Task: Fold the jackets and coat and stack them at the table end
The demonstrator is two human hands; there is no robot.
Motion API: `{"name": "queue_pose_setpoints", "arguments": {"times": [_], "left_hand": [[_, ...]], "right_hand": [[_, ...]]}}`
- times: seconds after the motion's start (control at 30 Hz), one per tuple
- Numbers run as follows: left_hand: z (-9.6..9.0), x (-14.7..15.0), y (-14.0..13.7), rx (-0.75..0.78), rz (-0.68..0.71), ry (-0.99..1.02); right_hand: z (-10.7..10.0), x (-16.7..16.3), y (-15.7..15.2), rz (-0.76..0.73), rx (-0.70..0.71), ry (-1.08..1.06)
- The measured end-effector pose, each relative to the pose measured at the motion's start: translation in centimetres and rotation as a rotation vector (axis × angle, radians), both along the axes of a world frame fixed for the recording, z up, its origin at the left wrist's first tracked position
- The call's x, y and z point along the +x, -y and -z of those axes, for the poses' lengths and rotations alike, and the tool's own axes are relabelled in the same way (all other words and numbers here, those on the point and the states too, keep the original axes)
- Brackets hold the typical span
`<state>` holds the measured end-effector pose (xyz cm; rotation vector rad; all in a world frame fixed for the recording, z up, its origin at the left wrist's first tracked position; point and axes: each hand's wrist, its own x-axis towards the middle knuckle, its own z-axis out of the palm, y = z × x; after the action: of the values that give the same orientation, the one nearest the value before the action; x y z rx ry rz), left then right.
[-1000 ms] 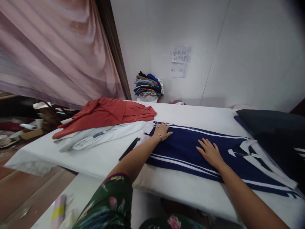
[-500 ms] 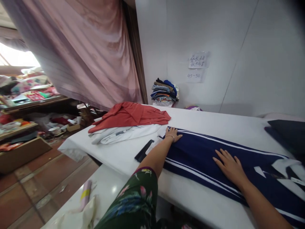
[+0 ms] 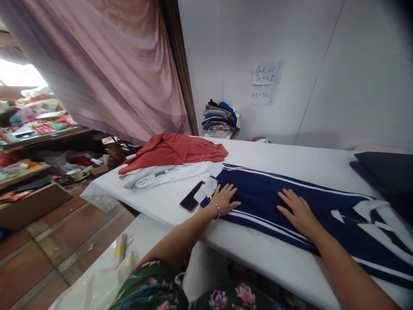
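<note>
A navy blue garment (image 3: 258,193) with white stripes down both long edges lies stretched across the white table (image 3: 155,211). Its white collar (image 3: 371,211) is at the right end, and white cuffs show at the left end. My left hand (image 3: 225,199), with a bracelet at the wrist, rests on the left end, fingers spread. Flat on the middle of the cloth lies my right hand (image 3: 298,213), its fingers apart. A black phone (image 3: 191,198) lies just left of my left hand, partly under a white cuff.
Folded red (image 3: 171,150) and white garments (image 3: 161,175) lie at the table's far left. A stack of folded clothes (image 3: 220,119) stands against the wall, and dark folded clothing (image 3: 387,172) sits at the right. A pink roll (image 3: 120,250) lies on a lower surface.
My left hand has come from the garment's far left corner toward me, to its near left edge. My right hand stays on the cloth. The camera view has shifted slightly.
</note>
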<state>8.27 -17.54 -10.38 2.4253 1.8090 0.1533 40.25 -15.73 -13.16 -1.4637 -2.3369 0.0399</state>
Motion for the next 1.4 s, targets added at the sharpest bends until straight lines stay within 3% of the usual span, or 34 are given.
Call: {"name": "queue_pose_setpoints", "arguments": {"times": [0.13, 0.27, 0.43, 0.57, 0.7, 0.83, 1.03, 1.23, 1.4], "left_hand": [[-0.1, 0.1, 0.0, 0.0, -0.019, 0.02], [-0.9, 0.5, 0.5, 0.041, -0.041, 0.075], [-1.4, 0.5, 3.4, 0.129, -0.095, 0.165], [-1.2, -0.7, 5.4, 0.13, -0.089, 0.142], [-1.4, -3.0, 5.8, 0.178, -0.158, 0.132], [-2.7, -5.4, 4.5, 0.239, -0.313, 0.073], [-4.3, -6.3, 0.8, 0.142, -0.48, -0.041], [-3.9, -6.1, -2.9, 0.049, -0.57, -0.028], [-3.1, -7.1, -3.7, 0.065, -0.635, 0.047]], "right_hand": [[0.3, -0.5, 0.4, -0.041, -0.106, 0.059], [0.2, -0.5, 0.6, -0.028, -0.086, 0.03], [-0.7, -0.7, 2.3, -0.084, 0.002, -0.07], [-0.9, -1.1, 3.8, -0.217, -0.107, 0.011], [-0.9, -1.3, 4.3, -0.204, -0.129, 0.019], [-1.3, -1.5, 4.4, -0.218, -0.062, -0.047], [-1.4, -2.1, 4.6, -0.316, -0.054, -0.033], [-1.2, -2.2, 4.6, -0.313, -0.098, -0.001], [-1.3, -2.2, 4.5, -0.309, -0.118, -0.003]]}}
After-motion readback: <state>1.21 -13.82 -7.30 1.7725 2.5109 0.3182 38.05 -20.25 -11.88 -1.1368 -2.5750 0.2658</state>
